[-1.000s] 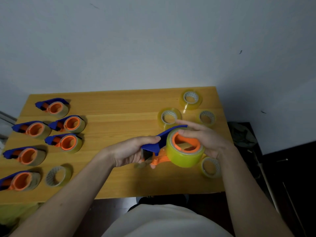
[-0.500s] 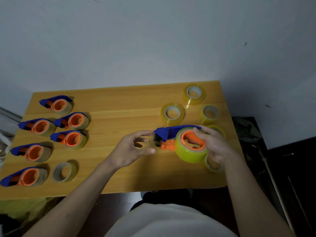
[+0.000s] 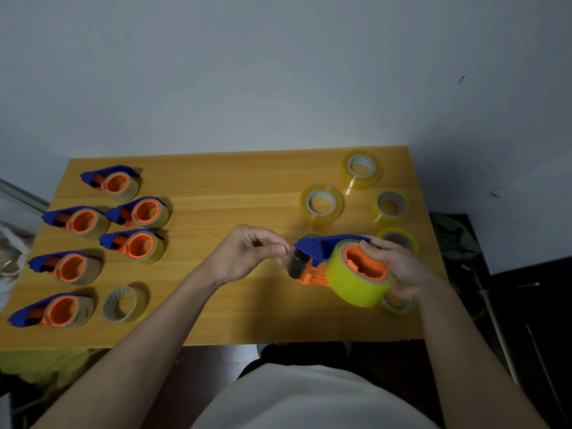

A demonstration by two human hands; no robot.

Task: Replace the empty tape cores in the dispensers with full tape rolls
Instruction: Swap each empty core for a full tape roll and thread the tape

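Six loaded dispensers [image 3: 133,212] lie at the bench's [image 3: 235,317] nine o'clock; a seventh dispenser [image 3: 322,252] sits in the right hand's [image 3: 399,267] grip, while the left hand [image 3: 247,252] pinches its tape end [image 3: 291,258].

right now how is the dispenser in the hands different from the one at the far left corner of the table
The held dispenser is lifted off the table, gripped by the right hand; the corner dispenser lies flat, untouched. The held one carries a thick, bright yellow roll; the corner one's roll looks thin and dull. Both have blue bodies and orange hubs.
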